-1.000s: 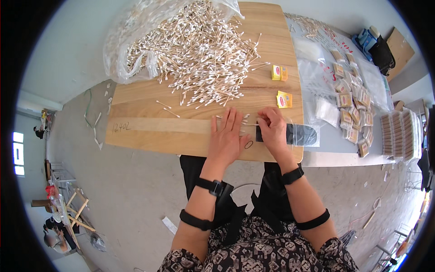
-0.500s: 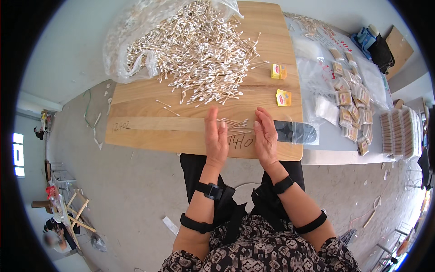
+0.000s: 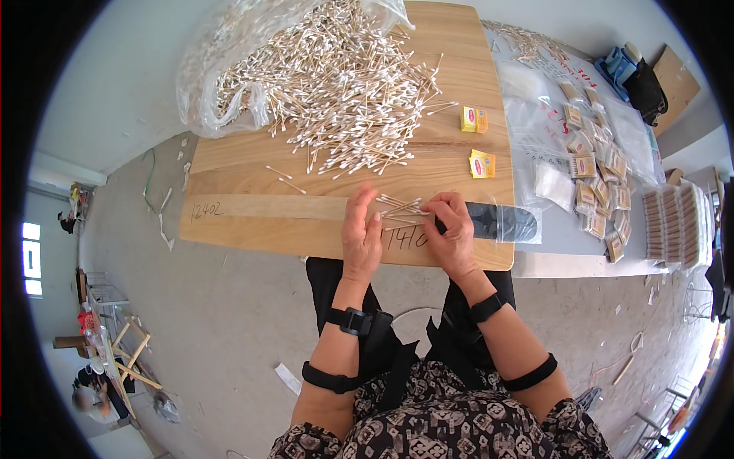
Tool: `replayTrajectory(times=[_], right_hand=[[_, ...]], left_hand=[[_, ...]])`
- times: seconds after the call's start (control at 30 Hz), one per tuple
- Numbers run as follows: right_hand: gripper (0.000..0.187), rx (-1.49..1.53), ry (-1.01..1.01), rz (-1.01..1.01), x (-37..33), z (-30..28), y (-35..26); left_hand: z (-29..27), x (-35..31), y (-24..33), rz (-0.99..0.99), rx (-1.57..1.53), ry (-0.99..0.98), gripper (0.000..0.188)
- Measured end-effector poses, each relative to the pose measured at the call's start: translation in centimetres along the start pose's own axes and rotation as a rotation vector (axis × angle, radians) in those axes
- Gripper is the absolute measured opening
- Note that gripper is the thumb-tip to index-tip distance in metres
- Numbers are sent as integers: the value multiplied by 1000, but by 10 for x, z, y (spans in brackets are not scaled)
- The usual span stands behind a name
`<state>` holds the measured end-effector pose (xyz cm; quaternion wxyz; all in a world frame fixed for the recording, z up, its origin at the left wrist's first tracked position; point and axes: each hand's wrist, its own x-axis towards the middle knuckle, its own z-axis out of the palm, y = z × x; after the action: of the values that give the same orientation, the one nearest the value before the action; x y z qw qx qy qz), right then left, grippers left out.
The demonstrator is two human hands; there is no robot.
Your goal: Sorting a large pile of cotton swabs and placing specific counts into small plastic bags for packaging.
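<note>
A small bunch of cotton swabs (image 3: pixel 399 208) lies on the wooden tabletop between my hands, wooden sticks with white tips. My left hand (image 3: pixel 361 239) rests on its edge at the left of the bunch, fingers stretched out and nothing held. On the other side, my right hand (image 3: pixel 453 236) has curled its fingers, and its thumb and fingertips pinch the right ends of the swabs. Just right of that hand lies a flat dark rounded piece in a clear plastic sleeve (image 3: pixel 501 222). Two loose swabs (image 3: pixel 287 180) lie farther left.
A large swab heap (image 3: pixel 352 99) spills from a clear plastic bag (image 3: pixel 200 92) at the back. Two small yellow packets (image 3: pixel 482 164) sit near the right edge of the wooden tabletop (image 3: pixel 252 164). Beyond it, bagged swab packs (image 3: pixel 587 195) and stacked packs (image 3: pixel 677 226) cover a grey table.
My right hand has gone from flat and upright to curled, its fingertips closing at the swabs' right ends. My left hand stays beside the bunch, barely shifted.
</note>
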<state>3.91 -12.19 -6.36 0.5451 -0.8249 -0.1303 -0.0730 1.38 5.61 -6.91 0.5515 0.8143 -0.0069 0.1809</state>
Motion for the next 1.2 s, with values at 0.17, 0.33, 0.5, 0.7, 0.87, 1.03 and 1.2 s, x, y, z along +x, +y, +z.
replayTrajectory(times=[0.17, 0.33, 0.5, 0.7, 0.87, 1.03, 1.2], right_hand=[[21, -138, -11, -172, 3, 4, -4], [18, -190, -14, -218, 3, 4, -5], [16, -195, -27, -222, 3, 4, -2], [13, -179, -27, -227, 4, 5, -6], [13, -173, -31, -212, 4, 4, -3], [13, -181, -34, -207, 4, 4, -3], [13, -186, -30, -204, 4, 4, -2]], left_hand=[[4, 3, -1, 28, 82, 19, 36], [5, 6, 0, 69, 144, 9, 33], [8, 6, 7, -20, 138, 18, 23], [1, 7, -8, 86, 273, 43, 21], [6, 5, -6, 38, 239, 2, 24], [10, 4, -5, 116, 322, 33, 22], [12, 7, -2, 174, 374, 21, 20]])
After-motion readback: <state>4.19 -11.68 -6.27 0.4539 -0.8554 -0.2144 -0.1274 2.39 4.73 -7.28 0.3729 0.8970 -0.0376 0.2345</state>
